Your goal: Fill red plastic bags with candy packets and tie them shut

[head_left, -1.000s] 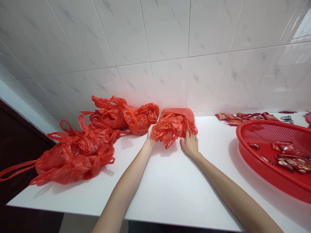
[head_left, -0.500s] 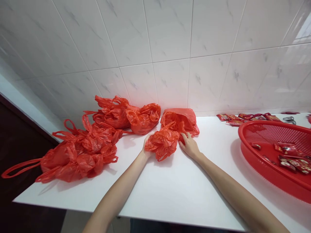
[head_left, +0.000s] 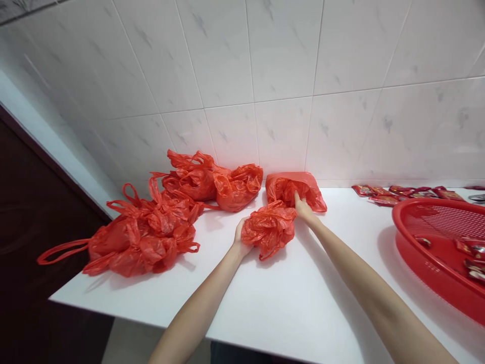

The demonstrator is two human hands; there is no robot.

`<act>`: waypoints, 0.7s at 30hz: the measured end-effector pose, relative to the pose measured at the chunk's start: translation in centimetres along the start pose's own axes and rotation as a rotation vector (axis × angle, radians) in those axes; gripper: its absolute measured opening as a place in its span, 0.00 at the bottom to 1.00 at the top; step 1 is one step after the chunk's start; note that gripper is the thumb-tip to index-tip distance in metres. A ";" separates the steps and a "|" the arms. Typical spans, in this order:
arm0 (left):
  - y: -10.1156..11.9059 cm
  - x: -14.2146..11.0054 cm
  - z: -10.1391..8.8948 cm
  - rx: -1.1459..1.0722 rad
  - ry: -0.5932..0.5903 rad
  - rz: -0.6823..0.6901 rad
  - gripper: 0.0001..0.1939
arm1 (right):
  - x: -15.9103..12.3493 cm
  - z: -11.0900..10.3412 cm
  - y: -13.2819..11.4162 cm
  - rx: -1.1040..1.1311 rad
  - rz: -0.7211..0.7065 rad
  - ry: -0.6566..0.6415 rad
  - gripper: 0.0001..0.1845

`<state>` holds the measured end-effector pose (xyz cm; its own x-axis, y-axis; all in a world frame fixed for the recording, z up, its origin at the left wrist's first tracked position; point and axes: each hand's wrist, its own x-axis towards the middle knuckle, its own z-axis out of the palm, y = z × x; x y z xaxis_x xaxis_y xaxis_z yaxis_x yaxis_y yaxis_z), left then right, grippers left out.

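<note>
A crumpled red plastic bag (head_left: 268, 231) bulges at the middle of the white table, its loose folds facing me. My left hand (head_left: 243, 235) is closed around its left side, with most of the fingers hidden behind it. Just behind, against the wall, a second red plastic bag (head_left: 314, 184) lies on its side with its mouth towards me. At that mouth is my right hand (head_left: 304, 209), one finger showing against the crumpled red plastic and the others buried in it. It appears to grip that plastic.
Several knotted red bags (head_left: 140, 237) lie heaped on the left, with more red bags (head_left: 212, 179) along the wall. On the right stands a red mesh basket (head_left: 420, 258) with small packets inside. More red packets (head_left: 409, 193) lie behind it. The table's front edge (head_left: 151, 319) is close to me.
My right hand has moved forward from beside the front bag to the mouth of the rear one. My left hand keeps its hold. The view has turned slightly left.
</note>
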<state>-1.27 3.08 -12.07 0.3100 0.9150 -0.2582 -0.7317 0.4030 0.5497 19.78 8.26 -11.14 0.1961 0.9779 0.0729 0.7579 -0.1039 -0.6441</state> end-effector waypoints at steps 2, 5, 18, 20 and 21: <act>0.1 0.1 -0.2 0.007 0.022 0.028 0.06 | -0.8 -1.0 -0.1 -0.001 -0.002 0.012 0.45; 0.0 0.4 -0.6 0.007 0.060 0.090 0.10 | -2.4 -2.6 0.4 0.042 -0.035 0.022 0.32; -0.8 0.5 -1.3 0.139 -0.008 0.030 0.12 | -8.2 -0.1 0.3 1.022 -0.195 -0.460 0.59; -0.4 0.7 -1.4 0.125 -0.010 0.036 0.11 | -8.0 -0.1 0.4 1.024 -0.191 -0.457 0.53; -0.2 0.8 -1.5 0.109 -0.004 0.044 0.10 | -7.8 -0.3 0.6 1.025 -0.180 -0.464 0.50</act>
<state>-1.78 3.74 -13.53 0.2816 0.9319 -0.2287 -0.6742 0.3618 0.6439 18.92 0.54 -11.85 -0.2750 0.9585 0.0752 -0.1551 0.0329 -0.9873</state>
